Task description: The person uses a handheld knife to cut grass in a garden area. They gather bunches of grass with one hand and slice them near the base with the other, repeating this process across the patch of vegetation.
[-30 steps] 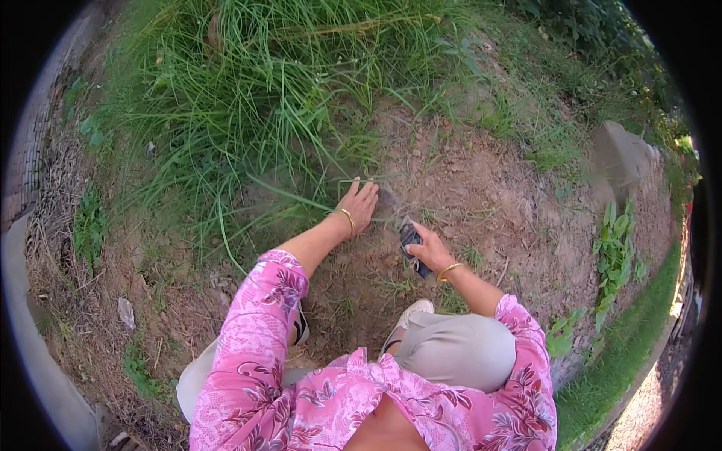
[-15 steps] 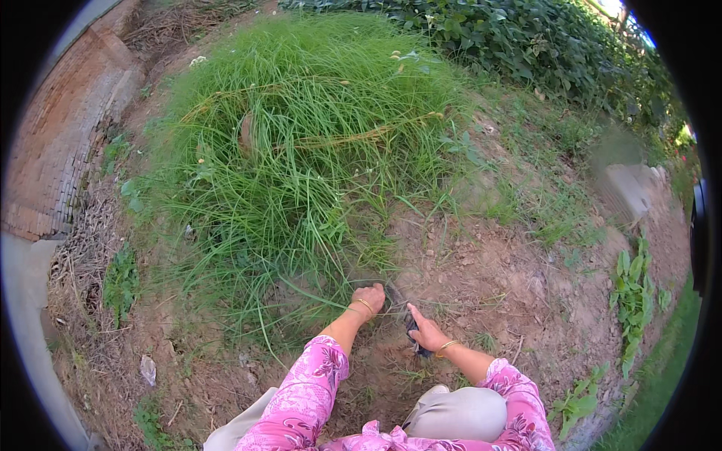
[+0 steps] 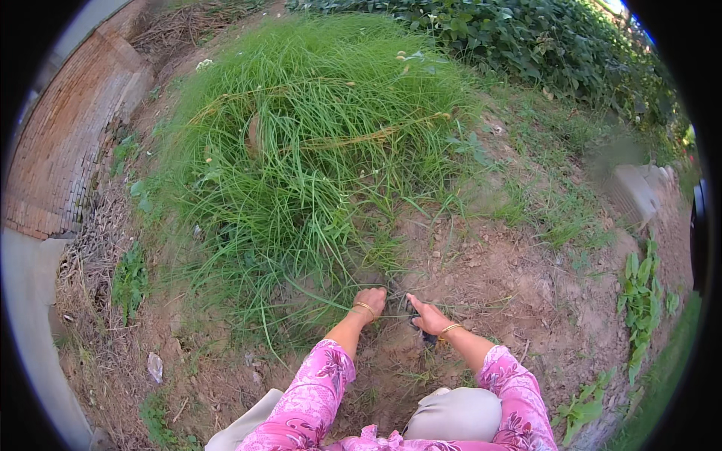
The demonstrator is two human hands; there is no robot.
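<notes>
My left hand (image 3: 371, 301) is closed in a fist low over the soil, at the near edge of the tall green grass (image 3: 293, 195). Thin grass blades lie beside its wrist, and what the fingers hold is hidden. Just to its right, my right hand (image 3: 429, 316) is wrapped round a dark-handled tool (image 3: 429, 337), its thumb along the top. The tool's blade end lies between the two hands and is hard to make out against the soil. Both wrists carry thin yellow bangles, and pink flowered sleeves cover the forearms.
Bare brown soil (image 3: 496, 274) spreads to the right of the grass. Broad-leaved plants (image 3: 639, 293) grow at the far right, near a pale block (image 3: 635, 194). Dense leafy bushes (image 3: 519, 37) stand behind. A brick surface (image 3: 75, 135) and a concrete strip (image 3: 26, 301) border the left.
The tool's grey blade, plainer before between my hands, now shows less. Both hands stay low in nearly the same place, while the whole view has shifted slightly.
</notes>
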